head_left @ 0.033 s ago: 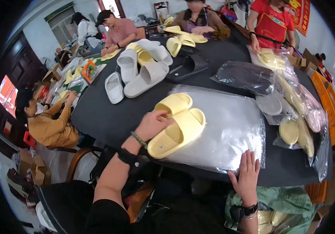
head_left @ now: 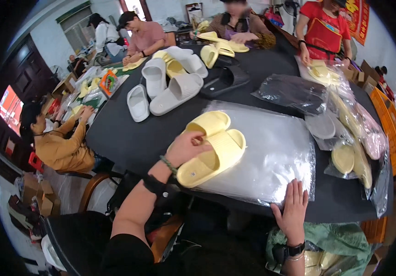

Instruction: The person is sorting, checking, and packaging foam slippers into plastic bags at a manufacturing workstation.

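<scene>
A pair of pale yellow slide slippers (head_left: 223, 149) lies on a stack of clear plastic bags (head_left: 276, 147) on the black table. My left hand (head_left: 188, 148) is closed at the pair, its fingers curled over the inner side where the two slippers meet; the fingertips are partly hidden. Flat on the near right corner of the bag stack rests my right hand (head_left: 291, 209), fingers stretched out and nothing in them.
Grey slippers (head_left: 177, 94) and black slippers (head_left: 225, 80) stand beyond the pair. Bagged slippers (head_left: 345, 156) lie along the table's right side. Several people work around the table (head_left: 124, 142). A green sack (head_left: 345, 237) with yellow slippers sits below its near right edge.
The view has shifted very slightly. My left fingers bend a little more over the yellow slippers. My right hand stays flat on the bags.
</scene>
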Tool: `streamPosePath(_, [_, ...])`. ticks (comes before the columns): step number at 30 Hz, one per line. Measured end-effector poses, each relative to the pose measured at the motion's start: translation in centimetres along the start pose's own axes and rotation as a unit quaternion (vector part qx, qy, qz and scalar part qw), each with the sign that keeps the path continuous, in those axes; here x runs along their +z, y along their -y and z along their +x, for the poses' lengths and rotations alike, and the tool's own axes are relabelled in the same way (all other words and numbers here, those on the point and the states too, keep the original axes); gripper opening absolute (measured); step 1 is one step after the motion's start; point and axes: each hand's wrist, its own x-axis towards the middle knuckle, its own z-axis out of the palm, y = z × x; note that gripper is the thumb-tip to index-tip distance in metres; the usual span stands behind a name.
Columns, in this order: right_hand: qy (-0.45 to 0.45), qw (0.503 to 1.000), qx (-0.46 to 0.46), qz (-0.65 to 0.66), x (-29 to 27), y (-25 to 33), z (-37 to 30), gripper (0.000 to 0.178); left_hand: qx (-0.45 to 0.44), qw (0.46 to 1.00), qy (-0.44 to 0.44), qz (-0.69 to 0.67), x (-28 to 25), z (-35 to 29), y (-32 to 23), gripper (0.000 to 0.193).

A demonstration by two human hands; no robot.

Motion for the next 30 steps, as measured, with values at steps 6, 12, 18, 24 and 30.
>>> streamPosePath(6, [0.013, 1.0, -0.002, 0.011, 0.1, 0.6, 0.1, 0.089, 0.067, 0.995, -0.03, 0.07, 1.8, 1.1, -0.1, 0.035])
streamPosePath(12, [0.024, 1.0, -0.003, -0.003, 0.5, 0.3, -0.1, 0.088, 0.131, 0.969, -0.121, 0.169, 0.8, 1.5, 1.5, 0.01])
streamPosePath(18, [0.023, 1.0, 0.008, -0.007, 0.2, -0.2, 0.0, 0.089, 0.057, 0.915, -0.289, 0.274, -12.3, 5.7, 4.6, 0.009])
streamPosePath(24, [0.02, 1.0, 0.004, 0.004, 0.2, 0.1, 0.1, 0.088, -0.129, 0.848, -0.306, 0.414, -24.8, 6.6, 12.2, 0.024])
streamPosePath(30, [0.016, 1.0, 0.002, 0.005, 0.7, 0.6, -0.3, 0.086, 0.003, 0.904, -0.335, 0.267, -15.1, 3.8, 11.8, 0.042])
